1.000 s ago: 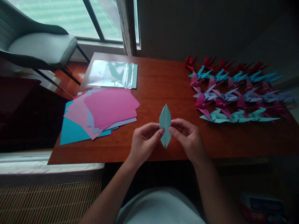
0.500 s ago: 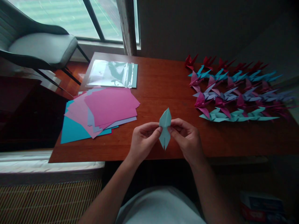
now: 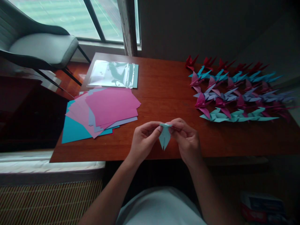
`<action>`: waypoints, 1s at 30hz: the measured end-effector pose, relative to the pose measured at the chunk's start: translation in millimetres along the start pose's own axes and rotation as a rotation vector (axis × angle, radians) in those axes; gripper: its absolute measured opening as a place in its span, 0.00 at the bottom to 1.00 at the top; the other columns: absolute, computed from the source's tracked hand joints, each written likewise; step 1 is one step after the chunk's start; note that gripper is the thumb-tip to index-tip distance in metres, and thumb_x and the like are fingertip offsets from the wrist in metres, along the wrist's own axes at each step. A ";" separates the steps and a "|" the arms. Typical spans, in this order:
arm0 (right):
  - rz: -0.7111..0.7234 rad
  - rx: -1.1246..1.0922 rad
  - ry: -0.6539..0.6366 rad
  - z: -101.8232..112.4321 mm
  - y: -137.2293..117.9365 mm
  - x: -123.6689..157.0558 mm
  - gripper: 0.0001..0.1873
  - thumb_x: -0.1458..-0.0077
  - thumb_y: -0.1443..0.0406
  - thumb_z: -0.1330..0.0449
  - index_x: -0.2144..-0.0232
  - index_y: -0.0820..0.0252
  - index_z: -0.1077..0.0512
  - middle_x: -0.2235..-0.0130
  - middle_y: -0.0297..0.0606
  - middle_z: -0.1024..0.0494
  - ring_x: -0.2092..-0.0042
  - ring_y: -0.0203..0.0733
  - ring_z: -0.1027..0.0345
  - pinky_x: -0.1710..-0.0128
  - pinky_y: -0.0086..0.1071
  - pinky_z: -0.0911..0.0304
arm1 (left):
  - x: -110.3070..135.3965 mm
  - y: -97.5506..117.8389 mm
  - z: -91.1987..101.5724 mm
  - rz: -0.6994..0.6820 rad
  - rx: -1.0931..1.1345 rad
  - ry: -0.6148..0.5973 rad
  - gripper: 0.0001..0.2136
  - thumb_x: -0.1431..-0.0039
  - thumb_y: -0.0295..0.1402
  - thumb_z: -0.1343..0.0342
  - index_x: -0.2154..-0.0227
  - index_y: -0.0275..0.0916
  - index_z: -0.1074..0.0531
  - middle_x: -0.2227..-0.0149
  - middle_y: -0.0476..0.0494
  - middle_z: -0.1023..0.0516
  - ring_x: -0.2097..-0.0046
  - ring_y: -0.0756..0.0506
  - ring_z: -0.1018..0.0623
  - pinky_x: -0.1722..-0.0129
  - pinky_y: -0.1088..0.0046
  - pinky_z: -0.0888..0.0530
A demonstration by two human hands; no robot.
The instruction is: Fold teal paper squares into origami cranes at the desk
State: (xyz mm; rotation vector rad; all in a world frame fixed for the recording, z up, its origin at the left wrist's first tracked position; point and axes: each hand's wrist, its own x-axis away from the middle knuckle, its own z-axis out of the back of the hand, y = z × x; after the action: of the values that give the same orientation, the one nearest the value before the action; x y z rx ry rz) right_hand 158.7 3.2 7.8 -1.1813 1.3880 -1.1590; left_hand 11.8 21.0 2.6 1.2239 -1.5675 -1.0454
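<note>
Above the front part of the wooden table (image 3: 161, 93), a pale mint piece of folded origami paper (image 3: 165, 138) is held between both hands. My left hand (image 3: 145, 139) pinches its upper left edge between thumb and fingers. On the other side, my right hand (image 3: 186, 137) pinches the upper right edge in the same way. The paper's lower part hangs as a downward point with a slit up the middle. Its upper part is folded over, so only a thin edge shows at the top.
Left on the table lies a fanned stack of coloured paper (image 3: 110, 107), with a clear plastic packet (image 3: 110, 74) behind it. Rows of folded paper cranes (image 3: 225, 97) stand at the right. A chair (image 3: 42, 48) is by the window.
The upper point of the mint paper, upright before, is now folded over at the middle. Both hands stay close to where they were, still pinching the paper's sides.
</note>
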 end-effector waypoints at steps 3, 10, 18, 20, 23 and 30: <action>0.019 -0.006 -0.028 2.4 -0.8 -0.4 0.11 0.42 0.67 0.37 0.64 0.44 0.18 0.63 0.34 0.28 0.60 0.39 0.33 0.64 0.32 0.36 | -0.5 1.8 0.4 -0.009 -0.002 -0.039 0.10 0.43 0.38 0.34 0.63 0.37 0.17 0.63 0.41 0.15 0.61 0.44 0.18 0.59 0.72 0.23; 0.052 0.032 0.019 2.8 -0.1 0.2 0.12 0.43 0.68 0.37 0.65 0.43 0.17 0.63 0.34 0.28 0.60 0.40 0.32 0.64 0.33 0.35 | -1.5 -1.5 3.9 -0.004 -0.005 -0.082 0.13 0.39 0.41 0.37 0.59 0.37 0.17 0.62 0.40 0.15 0.61 0.43 0.18 0.60 0.71 0.24; 0.183 0.265 0.057 2.6 -1.2 2.7 0.14 0.40 0.69 0.39 0.61 0.42 0.18 0.61 0.35 0.25 0.57 0.42 0.29 0.59 0.37 0.32 | -1.6 3.0 2.8 -0.010 -0.014 -0.081 0.13 0.42 0.41 0.35 0.60 0.38 0.17 0.62 0.42 0.15 0.61 0.45 0.19 0.60 0.73 0.24; 0.177 0.299 0.082 2.4 -0.6 2.6 0.13 0.39 0.68 0.39 0.60 0.44 0.18 0.60 0.36 0.24 0.56 0.43 0.29 0.59 0.37 0.31 | -1.0 4.4 0.9 0.010 0.005 -0.081 0.12 0.44 0.39 0.33 0.61 0.37 0.18 0.61 0.41 0.15 0.61 0.45 0.18 0.60 0.73 0.23; 0.100 0.283 0.128 2.7 1.3 2.3 0.11 0.40 0.64 0.38 0.56 0.47 0.21 0.59 0.37 0.22 0.57 0.43 0.27 0.59 0.36 0.29 | -0.6 4.6 -0.9 0.031 0.022 -0.085 0.13 0.45 0.38 0.32 0.60 0.36 0.19 0.61 0.40 0.15 0.60 0.43 0.17 0.60 0.71 0.21; -0.069 0.156 0.067 7.0 -6.0 1.7 0.10 0.38 0.57 0.39 0.58 0.51 0.21 0.57 0.37 0.20 0.54 0.43 0.25 0.55 0.34 0.29 | -0.4 1.8 -3.9 -0.008 -0.005 -0.053 0.11 0.43 0.37 0.33 0.61 0.36 0.19 0.62 0.41 0.14 0.61 0.44 0.16 0.60 0.72 0.21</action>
State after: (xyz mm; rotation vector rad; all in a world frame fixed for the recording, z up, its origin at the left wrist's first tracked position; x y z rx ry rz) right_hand 166.1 0.4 12.9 -1.0958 1.2896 -1.3413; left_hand 15.2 21.3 5.4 1.2088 -1.6004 -1.0947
